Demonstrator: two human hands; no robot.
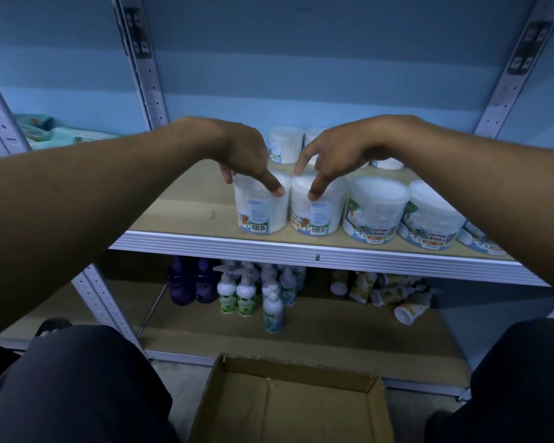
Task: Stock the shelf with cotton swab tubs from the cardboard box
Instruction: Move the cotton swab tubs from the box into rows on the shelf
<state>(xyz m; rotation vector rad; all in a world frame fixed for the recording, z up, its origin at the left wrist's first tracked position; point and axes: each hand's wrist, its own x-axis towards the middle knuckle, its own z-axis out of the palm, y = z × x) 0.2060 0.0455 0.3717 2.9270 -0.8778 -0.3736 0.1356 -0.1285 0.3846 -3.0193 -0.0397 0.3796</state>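
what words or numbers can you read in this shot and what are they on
"COTTON BUDS": on the third front-row tub.
"COTTON BUDS": on the fourth front-row tub.
"COTTON", running sideways: on the tub under the right hand.
Barcodes and small print on the tub under the left hand: too small to read.
Labels on the pump bottles on the lower shelf: too blurred to read.

The wall (301,59) at twelve o'clock is blue. Grey metal posts (147,75) with little holes stand up. The light is dim. The floor (179,388) at six o'clock is grey.
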